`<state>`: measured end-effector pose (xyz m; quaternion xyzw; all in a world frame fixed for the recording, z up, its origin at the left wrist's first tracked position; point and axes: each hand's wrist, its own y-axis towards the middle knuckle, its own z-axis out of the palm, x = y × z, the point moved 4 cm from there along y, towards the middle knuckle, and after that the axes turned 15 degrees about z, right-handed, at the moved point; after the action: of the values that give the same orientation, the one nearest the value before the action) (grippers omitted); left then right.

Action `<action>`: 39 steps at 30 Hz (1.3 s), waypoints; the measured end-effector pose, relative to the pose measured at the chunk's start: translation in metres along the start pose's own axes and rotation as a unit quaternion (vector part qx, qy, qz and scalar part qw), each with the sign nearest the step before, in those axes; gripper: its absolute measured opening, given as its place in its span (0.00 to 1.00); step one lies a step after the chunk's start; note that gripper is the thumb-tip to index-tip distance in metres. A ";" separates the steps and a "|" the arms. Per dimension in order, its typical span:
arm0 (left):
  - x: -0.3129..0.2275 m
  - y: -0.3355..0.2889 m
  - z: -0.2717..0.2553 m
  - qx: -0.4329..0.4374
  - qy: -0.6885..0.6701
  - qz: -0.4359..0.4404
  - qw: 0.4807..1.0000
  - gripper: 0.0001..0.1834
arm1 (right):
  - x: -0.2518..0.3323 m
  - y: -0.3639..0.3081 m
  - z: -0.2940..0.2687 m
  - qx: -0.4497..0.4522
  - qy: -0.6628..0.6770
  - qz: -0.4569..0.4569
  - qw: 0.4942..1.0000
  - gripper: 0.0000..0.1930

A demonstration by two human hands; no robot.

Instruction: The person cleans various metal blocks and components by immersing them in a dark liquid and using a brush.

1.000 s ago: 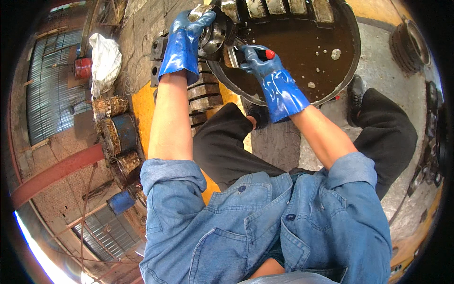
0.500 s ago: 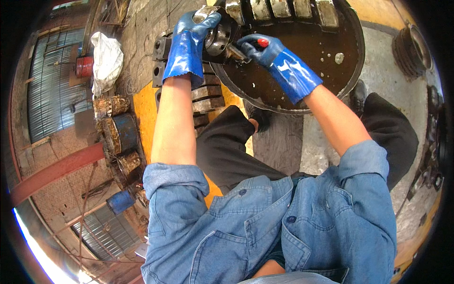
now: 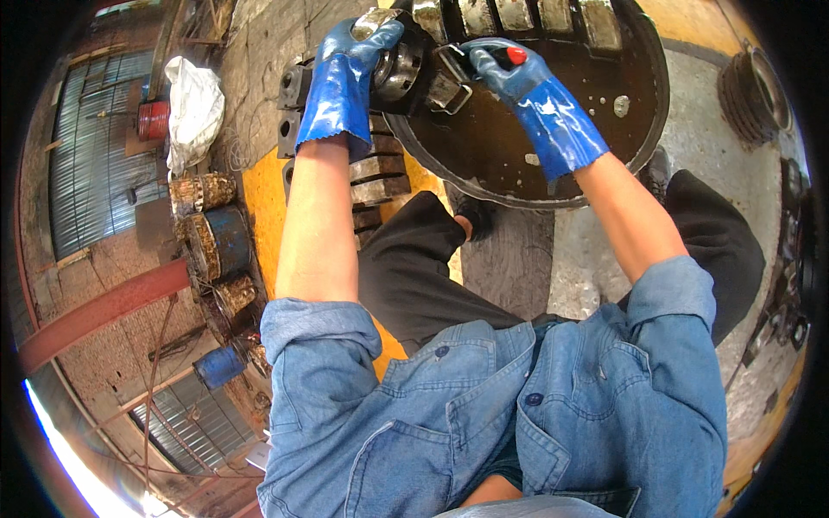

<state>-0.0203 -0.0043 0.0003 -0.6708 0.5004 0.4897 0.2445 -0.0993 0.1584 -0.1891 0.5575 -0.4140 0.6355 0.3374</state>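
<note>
My left hand [image 3: 350, 47], in a blue rubber glove, is closed on a dark, wet metal part [image 3: 399, 73] with a rounded body and small holes, held at the left rim of a round basin [image 3: 518, 204] of brown liquid. My right hand [image 3: 511, 71], gloved alike, grips a tool by its black handle with a red end [image 3: 516, 55]. A shiny metal edge [image 3: 454, 62] shows at the tool's front, just right of the part; its exact kind is unclear. Below that edge, a squarish metal end [image 3: 449, 95] of the part juts over the liquid.
Several metal blocks [image 3: 480, 19] line the basin's far side. More dark blocks [image 3: 380, 177] with holes stand left of the basin. A stack of rings [image 3: 753, 95] is at far right, a white sack [image 3: 194, 112] and dirty drums [image 3: 220, 243] at left. My legs straddle the near floor.
My right hand has moved right and slightly up with the tool, drawing it back from the metal part. The part's squarish end now shows more plainly. My left hand has hardly moved.
</note>
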 end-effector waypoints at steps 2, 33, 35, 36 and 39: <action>0.023 0.010 -0.009 0.019 0.015 0.017 1.000 0.18 | -0.006 0.003 0.011 0.005 -0.024 -0.029 0.999 0.13; 0.015 0.017 -0.009 0.027 0.104 0.064 0.992 0.14 | 0.063 0.100 -0.006 0.150 -0.228 0.063 0.960 0.14; 0.008 0.010 -0.012 0.012 0.101 0.067 0.993 0.13 | 0.057 0.098 -0.006 0.151 -0.239 0.072 0.956 0.14; 0.006 0.010 -0.009 0.009 0.097 0.073 0.993 0.13 | 0.046 0.102 -0.013 0.146 -0.250 0.071 0.955 0.14; 0.005 0.009 -0.004 -0.001 0.090 0.071 0.993 0.14 | 0.034 0.103 -0.021 0.130 -0.249 -0.023 0.959 0.16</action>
<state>-0.0264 -0.0137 -0.0013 -0.6750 0.5664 0.4440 0.1624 -0.2052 0.1325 -0.1719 0.7466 -0.3855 0.5173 0.1625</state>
